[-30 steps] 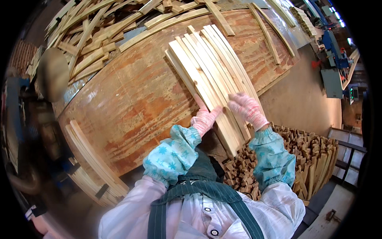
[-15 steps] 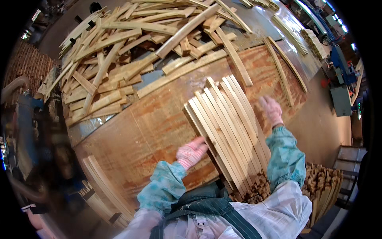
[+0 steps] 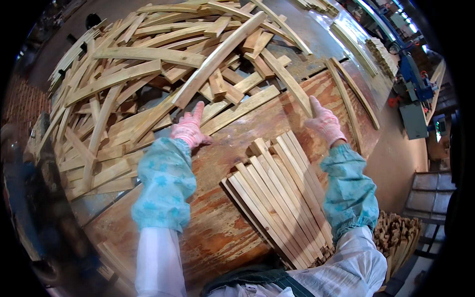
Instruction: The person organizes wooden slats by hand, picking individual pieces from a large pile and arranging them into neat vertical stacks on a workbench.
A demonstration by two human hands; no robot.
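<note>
My left hand (image 3: 189,127), in a pink-and-white glove, reaches to the near edge of a heap of curved wooden slats. Its fingers are apart, with the index finger stretched toward the end of a long slat (image 3: 217,62); it holds nothing. My right hand (image 3: 326,126), gloved alike, has thumb and fingers closed about the near end of another wooden slat (image 3: 287,79), which slopes down from the heap. Between my forearms, a row of slats (image 3: 277,198) lies side by side on the worn wooden tabletop (image 3: 217,208), their far ends uneven.
Two loose slats (image 3: 346,104) lie on the table right of my right hand. A dense bundle of wood pieces (image 3: 396,237) stands at the lower right. Blue-and-grey machinery (image 3: 413,94) is at the far right. More slats (image 3: 116,262) stand at the lower left.
Both hands have left the sides of the slat row and moved forward. The left has reached the heap's edge, and the right has taken the end of a slat. The view has shifted.
</note>
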